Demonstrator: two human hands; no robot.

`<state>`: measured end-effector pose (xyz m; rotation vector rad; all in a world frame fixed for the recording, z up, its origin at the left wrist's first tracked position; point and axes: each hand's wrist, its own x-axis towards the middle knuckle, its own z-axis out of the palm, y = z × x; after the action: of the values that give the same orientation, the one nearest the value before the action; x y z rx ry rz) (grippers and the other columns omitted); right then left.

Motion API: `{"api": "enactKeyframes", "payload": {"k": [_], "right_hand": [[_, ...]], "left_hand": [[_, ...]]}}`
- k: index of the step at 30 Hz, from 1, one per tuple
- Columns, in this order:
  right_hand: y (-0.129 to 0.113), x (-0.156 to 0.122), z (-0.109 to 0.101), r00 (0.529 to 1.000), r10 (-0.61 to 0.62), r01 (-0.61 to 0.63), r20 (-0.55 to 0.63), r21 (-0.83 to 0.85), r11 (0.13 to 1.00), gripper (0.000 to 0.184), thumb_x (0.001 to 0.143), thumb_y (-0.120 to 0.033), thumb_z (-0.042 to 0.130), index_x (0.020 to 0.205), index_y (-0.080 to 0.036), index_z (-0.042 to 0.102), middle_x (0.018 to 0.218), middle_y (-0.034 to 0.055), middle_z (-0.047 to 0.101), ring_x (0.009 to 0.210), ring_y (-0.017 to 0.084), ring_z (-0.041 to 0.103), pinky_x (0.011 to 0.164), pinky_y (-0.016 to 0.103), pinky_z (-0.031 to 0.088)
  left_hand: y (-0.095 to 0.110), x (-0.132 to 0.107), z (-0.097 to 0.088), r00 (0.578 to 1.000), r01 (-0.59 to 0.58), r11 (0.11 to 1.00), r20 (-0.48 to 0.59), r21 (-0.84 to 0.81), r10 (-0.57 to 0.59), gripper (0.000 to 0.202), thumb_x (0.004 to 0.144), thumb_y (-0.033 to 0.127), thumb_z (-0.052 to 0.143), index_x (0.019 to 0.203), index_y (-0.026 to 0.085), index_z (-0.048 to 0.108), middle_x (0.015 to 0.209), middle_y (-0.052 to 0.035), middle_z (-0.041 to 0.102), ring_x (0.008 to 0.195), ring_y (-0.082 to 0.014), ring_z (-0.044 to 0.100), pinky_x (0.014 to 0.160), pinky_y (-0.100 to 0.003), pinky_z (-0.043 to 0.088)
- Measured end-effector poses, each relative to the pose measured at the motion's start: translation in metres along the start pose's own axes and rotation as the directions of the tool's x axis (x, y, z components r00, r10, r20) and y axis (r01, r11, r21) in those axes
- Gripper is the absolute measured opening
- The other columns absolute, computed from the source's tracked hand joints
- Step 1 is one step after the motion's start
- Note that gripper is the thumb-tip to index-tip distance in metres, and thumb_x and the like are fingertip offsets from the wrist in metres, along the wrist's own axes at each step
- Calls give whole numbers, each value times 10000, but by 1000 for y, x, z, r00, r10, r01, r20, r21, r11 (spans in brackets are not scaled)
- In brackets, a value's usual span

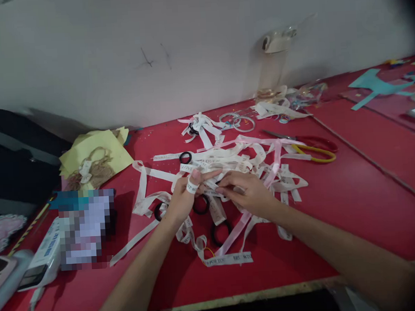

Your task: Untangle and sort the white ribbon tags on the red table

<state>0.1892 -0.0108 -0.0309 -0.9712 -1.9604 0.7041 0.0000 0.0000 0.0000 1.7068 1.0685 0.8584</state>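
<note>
Ribbon [192, 186] runs crosswise round left hand's [182, 195] spread thumb; right hand's [249, 191] grip is unclear.

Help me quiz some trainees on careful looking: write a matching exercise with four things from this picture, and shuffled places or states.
1. Left hand
2. Scissors
3. Paper
4. Pink ribbon

A. Beneath brown twine
B. Lying across the white ribbons
C. Printed ribbon around the thumb
D. Red and yellow at the handles

Pairs: 1-C, 2-D, 3-A, 4-B
</note>
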Motion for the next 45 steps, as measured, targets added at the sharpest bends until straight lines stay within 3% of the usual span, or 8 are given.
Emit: {"api": "enactKeyframes", "payload": {"k": [7,13,16,20,24,31,38,45], "right_hand": [[-1,-1,0,999,2,-6,39,99,995,78,854,-229,570,868,-203,643,882,31,639,797,155,594,714,270,446],[-5,-4,1,989,-105,76,108,244,967,124,791,-293,621,839,-179,606,841,38,596,758,171,572,671,283,452],[-7,-7,3,991,-90,60,96,278,959,81,815,-229,559,754,-176,558,738,16,556,692,155,536,629,277,437],[-8,-10,5,985,-35,-28,167,359,933,52,803,-203,565,763,-171,557,702,2,560,626,139,524,550,253,421],[-7,-11,6,987,-62,3,148,369,930,84,771,-244,636,831,-192,608,813,18,619,746,172,588,639,259,460],[-4,-4,0,985,122,-102,-125,150,983,71,850,-251,547,837,-204,598,773,9,598,685,136,553,625,252,433],[1,5,-2,864,474,-203,-169,746,635,102,849,-327,577,843,-225,573,862,-1,621,792,134,593,766,285,483],[3,6,-5,853,521,-153,-5,953,261,111,798,-271,628,879,-268,551,882,-19,645,825,150,620,659,281,519]], "left_hand": [[1,-2,4,927,-365,815,92,451,364,548,873,494,440,1332,198,474,849,-40,501,736,-151,456,686,-265,366],[5,-10,19,675,-607,224,346,763,652,476,793,511,572,1248,375,537,838,-22,560,775,-169,464,710,-300,327],[8,-14,24,563,-671,107,411,734,717,459,804,489,576,1253,415,515,894,-6,592,840,-172,487,734,-305,320],[5,-15,26,517,-712,92,431,696,740,434,796,502,580,1219,405,552,915,2,597,866,-168,486,738,-302,315],[2,-12,22,592,-681,246,321,689,739,427,780,502,599,1193,398,576,944,-15,569,867,-173,477,767,-314,328],[0,0,7,939,-343,932,31,117,342,457,831,536,488,1084,207,680,898,-51,461,796,-154,458,705,-275,394],[-17,0,5,950,75,901,305,-428,66,510,821,558,488,917,112,714,615,16,348,534,-81,298,480,-224,243],[-22,5,17,990,107,837,133,-537,-41,513,820,420,554,1260,158,528,609,41,364,500,-63,255,456,-202,224]]}}
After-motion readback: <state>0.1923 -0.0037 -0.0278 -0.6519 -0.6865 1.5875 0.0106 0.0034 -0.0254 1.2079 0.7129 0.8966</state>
